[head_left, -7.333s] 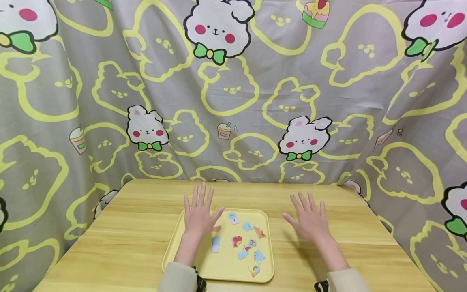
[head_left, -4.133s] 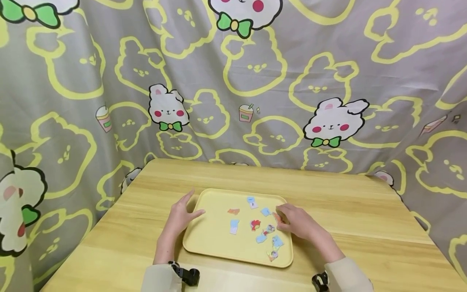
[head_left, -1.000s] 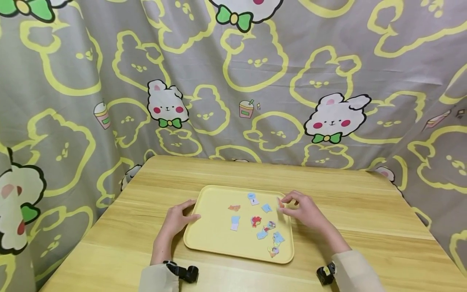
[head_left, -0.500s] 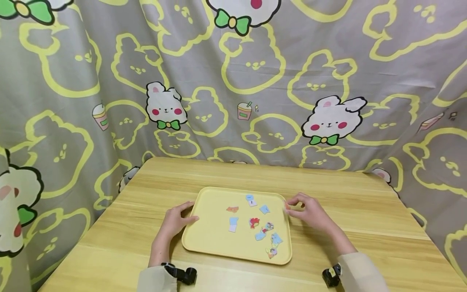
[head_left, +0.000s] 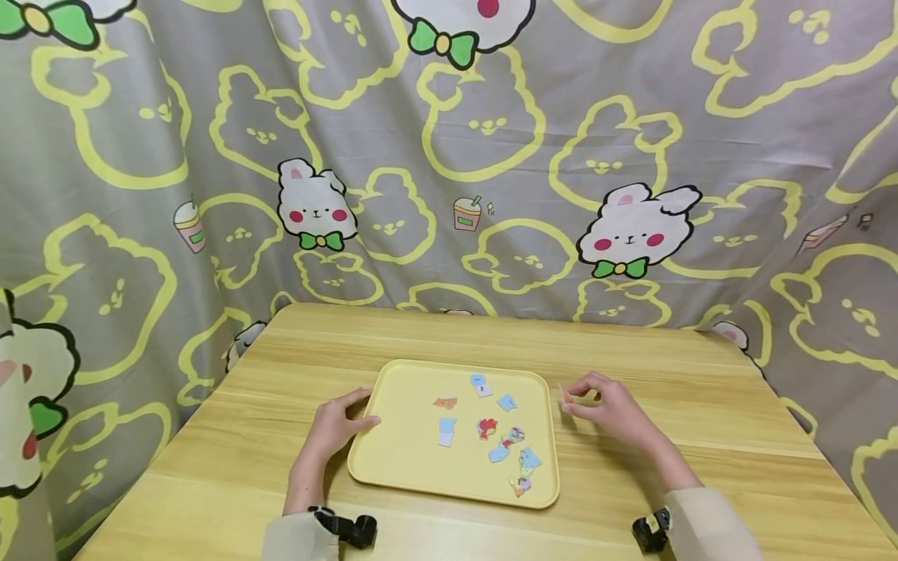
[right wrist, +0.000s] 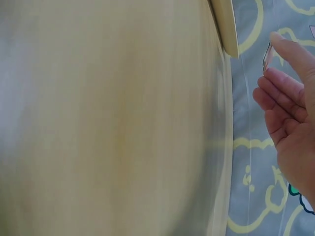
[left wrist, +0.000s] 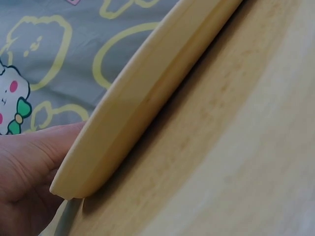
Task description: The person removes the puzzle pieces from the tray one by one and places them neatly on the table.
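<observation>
My right hand (head_left: 609, 405) pinches a small flat orange puzzle piece (head_left: 566, 395) between thumb and fingertips, just beyond the right rim of a yellow tray (head_left: 407, 460). In the right wrist view the piece (right wrist: 267, 56) shows almost edge-on. At the tray's left side my left hand (head_left: 337, 425) grips the rim, its thumb over the edge. Several more flat pieces lie on the tray: an orange one (head_left: 445, 403), a blue and lilac one (head_left: 446, 432), a red one (head_left: 487, 428), a blue one (head_left: 507, 402) and others toward the right corner.
The tray lies on a wood-grain table (head_left: 631, 351). A grey curtain (head_left: 393, 101) with yellow outlines and white cartoon animals hangs behind the table and along both sides. Black wrist cameras (head_left: 354, 530) sit at both cuffs.
My right hand has picked the orange piece off the tray's right side and carried it rightward past the rim. My left hand has come to the left rim and stays there.
</observation>
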Motion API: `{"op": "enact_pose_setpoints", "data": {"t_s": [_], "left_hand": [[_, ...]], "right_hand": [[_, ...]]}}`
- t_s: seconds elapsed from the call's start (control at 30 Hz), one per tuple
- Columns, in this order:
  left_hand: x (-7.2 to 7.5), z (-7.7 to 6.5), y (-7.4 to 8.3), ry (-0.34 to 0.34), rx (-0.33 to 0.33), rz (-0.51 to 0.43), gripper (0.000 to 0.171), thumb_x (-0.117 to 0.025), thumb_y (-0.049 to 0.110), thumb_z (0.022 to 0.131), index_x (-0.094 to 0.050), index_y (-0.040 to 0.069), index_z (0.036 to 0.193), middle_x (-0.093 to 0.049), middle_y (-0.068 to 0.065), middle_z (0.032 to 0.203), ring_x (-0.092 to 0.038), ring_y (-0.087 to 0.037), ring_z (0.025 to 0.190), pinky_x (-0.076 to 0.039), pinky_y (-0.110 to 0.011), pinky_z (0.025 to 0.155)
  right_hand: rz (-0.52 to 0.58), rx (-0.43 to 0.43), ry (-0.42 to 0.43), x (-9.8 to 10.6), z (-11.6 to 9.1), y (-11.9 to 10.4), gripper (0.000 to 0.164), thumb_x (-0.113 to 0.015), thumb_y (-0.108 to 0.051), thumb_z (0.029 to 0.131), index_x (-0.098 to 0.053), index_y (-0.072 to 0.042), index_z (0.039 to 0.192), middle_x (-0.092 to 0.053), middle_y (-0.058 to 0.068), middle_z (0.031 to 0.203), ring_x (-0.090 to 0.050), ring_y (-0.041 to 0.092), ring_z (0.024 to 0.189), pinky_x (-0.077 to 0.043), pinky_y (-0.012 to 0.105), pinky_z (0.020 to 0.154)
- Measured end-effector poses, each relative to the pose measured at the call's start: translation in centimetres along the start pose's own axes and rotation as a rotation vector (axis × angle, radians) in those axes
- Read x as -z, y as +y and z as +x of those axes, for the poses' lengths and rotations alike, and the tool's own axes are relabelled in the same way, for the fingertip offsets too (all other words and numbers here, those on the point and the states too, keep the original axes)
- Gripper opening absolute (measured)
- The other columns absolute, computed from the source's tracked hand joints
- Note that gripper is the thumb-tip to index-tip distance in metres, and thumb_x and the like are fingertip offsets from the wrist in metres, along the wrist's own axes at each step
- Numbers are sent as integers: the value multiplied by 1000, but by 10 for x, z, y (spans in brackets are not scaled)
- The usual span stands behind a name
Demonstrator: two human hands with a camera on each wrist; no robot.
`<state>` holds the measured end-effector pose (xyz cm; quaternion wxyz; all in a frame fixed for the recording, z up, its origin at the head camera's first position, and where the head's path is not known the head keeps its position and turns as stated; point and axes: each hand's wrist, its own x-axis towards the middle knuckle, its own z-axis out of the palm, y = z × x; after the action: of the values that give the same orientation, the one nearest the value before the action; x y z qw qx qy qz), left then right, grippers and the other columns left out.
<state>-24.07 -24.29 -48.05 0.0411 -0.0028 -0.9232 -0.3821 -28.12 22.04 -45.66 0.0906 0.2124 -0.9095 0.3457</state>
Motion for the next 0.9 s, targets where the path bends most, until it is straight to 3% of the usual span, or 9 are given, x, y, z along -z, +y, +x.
{"op": "enact_pose_setpoints", "data": {"t_s": [0.17,0.63,0.9], "left_hand": [[0,-1,-1,-4,10,-5,58,-78,24,84,-59,7,136,-51,-21,144,-44,-43,137,-37,-58,114],[0,-2,1,-8,20,-10,57,-78,24,84,-59,8,136,-50,-21,145,-43,-44,137,-35,-58,115],[0,-1,3,-2,15,4,57,-77,23,84,-59,7,136,-50,-22,144,-44,-44,137,-36,-58,114]], "right_hand": [[-7,-1,11,3,-3,5,16,-80,-23,81,-73,-14,93,-69,-1,92,-62,11,87,-51,23,72],[-69,-1,-28,1,-3,6,18,-81,-18,79,-72,-7,90,-68,3,90,-64,20,86,-54,29,74],[-89,16,-63,2,-4,6,18,-82,-17,78,-70,-7,87,-66,1,86,-61,13,81,-54,28,73]]}}
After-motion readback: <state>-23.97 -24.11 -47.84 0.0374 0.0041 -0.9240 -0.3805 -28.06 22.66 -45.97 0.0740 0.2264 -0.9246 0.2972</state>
